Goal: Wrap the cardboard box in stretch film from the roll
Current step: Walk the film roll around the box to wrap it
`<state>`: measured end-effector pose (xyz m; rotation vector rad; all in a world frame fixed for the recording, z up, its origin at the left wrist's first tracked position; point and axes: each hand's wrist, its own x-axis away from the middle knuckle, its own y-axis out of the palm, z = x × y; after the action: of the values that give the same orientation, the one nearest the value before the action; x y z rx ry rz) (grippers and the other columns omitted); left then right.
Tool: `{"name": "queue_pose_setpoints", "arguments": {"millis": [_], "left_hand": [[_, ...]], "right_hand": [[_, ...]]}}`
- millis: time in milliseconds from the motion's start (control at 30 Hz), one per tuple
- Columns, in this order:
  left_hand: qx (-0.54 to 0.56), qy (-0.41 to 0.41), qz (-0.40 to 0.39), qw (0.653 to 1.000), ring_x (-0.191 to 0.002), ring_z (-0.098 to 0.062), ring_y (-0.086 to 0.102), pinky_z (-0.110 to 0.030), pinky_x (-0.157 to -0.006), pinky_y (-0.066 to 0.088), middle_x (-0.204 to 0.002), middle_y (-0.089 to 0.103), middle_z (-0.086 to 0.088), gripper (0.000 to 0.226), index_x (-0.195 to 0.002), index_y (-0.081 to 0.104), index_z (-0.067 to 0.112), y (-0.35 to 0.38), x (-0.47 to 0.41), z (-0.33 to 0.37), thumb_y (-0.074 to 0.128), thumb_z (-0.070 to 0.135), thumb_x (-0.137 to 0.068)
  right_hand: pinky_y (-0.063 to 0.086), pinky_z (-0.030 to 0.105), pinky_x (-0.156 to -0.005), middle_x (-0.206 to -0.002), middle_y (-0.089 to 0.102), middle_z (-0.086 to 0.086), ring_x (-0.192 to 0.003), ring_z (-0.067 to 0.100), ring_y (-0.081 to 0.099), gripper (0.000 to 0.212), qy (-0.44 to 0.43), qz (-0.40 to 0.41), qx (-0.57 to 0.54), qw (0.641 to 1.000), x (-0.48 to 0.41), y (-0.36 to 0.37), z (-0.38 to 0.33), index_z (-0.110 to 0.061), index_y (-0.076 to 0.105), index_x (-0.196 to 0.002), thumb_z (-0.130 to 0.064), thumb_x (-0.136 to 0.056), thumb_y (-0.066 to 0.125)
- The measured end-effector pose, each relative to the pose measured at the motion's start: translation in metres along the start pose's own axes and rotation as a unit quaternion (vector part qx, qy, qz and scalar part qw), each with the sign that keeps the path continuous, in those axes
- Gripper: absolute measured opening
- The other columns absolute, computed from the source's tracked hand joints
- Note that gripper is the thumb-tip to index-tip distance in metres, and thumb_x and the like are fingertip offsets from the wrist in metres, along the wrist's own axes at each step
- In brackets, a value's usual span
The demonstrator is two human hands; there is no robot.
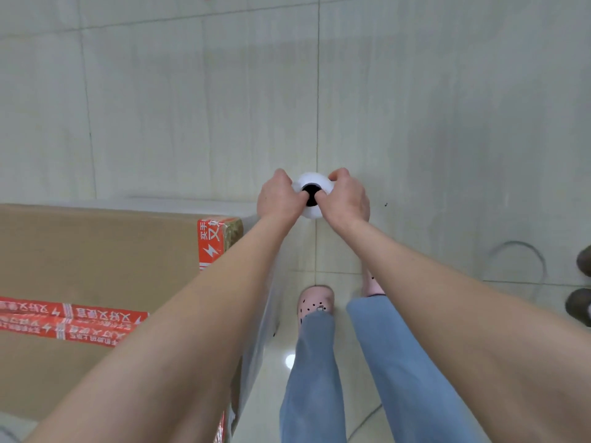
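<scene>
A big brown cardboard box (96, 257) with red printed tape fills the lower left. Just past its far right corner I hold the white stretch film roll (313, 182) upright, seen end-on with its dark core hole facing me. My left hand (279, 196) grips the roll's left side, thumb at the core. My right hand (347, 196) grips the right side, thumb in the core. Clear film (262, 330) stretches from the roll down along the box's right side, partly hidden by my left forearm.
Pale tiled floor (415, 107) lies all around. My legs in blue jeans (319, 362) and pink clogs stand right of the box. Another person's dark shoes (580, 305) show at the right edge, beside a thin loop on the floor.
</scene>
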<state>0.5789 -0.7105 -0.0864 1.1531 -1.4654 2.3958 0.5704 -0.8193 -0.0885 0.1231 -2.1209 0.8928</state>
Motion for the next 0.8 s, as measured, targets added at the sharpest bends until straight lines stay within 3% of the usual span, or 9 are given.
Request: {"name": "queue_pose_setpoints", "arguments": {"millis": [167, 267, 467, 600, 700, 800], "left_hand": [[-0.109, 0.125, 0.005, 0.986, -0.089, -0.026, 0.057, -0.032, -0.063, 0.036, -0.105, 0.056, -0.006, 0.028, -0.110, 0.054, 0.015, 0.003, -0.004, 0.008, 0.056, 0.013, -0.081], [-0.118, 0.152, 0.024, 0.981, -0.086, -0.026, 0.058, -0.031, -0.061, 0.034, -0.099, 0.057, -0.004, 0.023, -0.103, 0.056, 0.015, 0.004, -0.010, 0.011, 0.055, 0.011, -0.080], [0.012, 0.034, 0.060, 0.998, -0.088, -0.025, 0.058, -0.030, -0.066, 0.039, -0.097, 0.064, -0.004, 0.015, -0.091, 0.058, 0.014, -0.005, -0.020, 0.007, 0.059, 0.015, -0.077], [0.118, -0.060, 0.097, 0.986, -0.089, -0.024, 0.060, -0.030, -0.070, 0.042, -0.098, 0.064, -0.003, 0.015, -0.090, 0.055, 0.015, -0.007, -0.023, 0.004, 0.062, 0.018, -0.077], [0.159, -0.118, 0.104, 0.975, -0.096, -0.026, 0.061, -0.031, -0.074, 0.043, -0.104, 0.064, -0.006, 0.024, -0.100, 0.056, 0.011, -0.012, -0.025, 0.001, 0.062, 0.020, -0.079], [0.116, -0.070, 0.060, 0.989, -0.098, -0.026, 0.060, -0.032, -0.077, 0.045, -0.110, 0.062, -0.007, 0.031, -0.110, 0.054, 0.012, -0.020, -0.023, 0.002, 0.062, 0.019, -0.080]], "right_hand": [[0.042, 0.029, -0.071, -0.110, 0.061, 0.001, -0.094, 0.025, 0.059, 0.033, -0.003, -0.019, -0.023, 1.000, -0.001, 0.000, 0.003, -0.021, 0.052, -0.115, -0.020, -0.082, 0.058], [0.043, 0.030, -0.071, -0.107, 0.061, 0.001, -0.092, 0.024, 0.059, 0.030, -0.024, -0.009, 0.002, 1.000, -0.005, -0.002, 0.002, -0.021, 0.053, -0.111, -0.018, -0.081, 0.056], [0.037, 0.029, -0.076, -0.120, 0.054, 0.001, -0.101, 0.023, 0.058, 0.033, -0.127, 0.005, 0.087, 0.988, -0.019, -0.004, -0.022, -0.020, 0.053, -0.120, -0.012, -0.087, 0.051], [0.037, 0.027, -0.072, -0.124, 0.051, -0.001, -0.101, 0.022, 0.058, 0.036, -0.156, 0.008, 0.092, 0.983, -0.025, -0.003, -0.040, -0.020, 0.051, -0.122, -0.006, -0.088, 0.050], [0.037, 0.030, -0.073, -0.120, 0.052, 0.005, -0.101, 0.027, 0.057, 0.035, -0.116, -0.034, 0.081, 0.989, -0.027, 0.000, -0.048, -0.018, 0.047, -0.122, -0.018, -0.088, 0.054], [0.039, 0.031, -0.070, -0.110, 0.058, 0.010, -0.092, 0.031, 0.055, 0.032, -0.055, -0.062, 0.040, 0.996, -0.028, -0.002, -0.051, -0.017, 0.046, -0.118, -0.016, -0.087, 0.054]]}}
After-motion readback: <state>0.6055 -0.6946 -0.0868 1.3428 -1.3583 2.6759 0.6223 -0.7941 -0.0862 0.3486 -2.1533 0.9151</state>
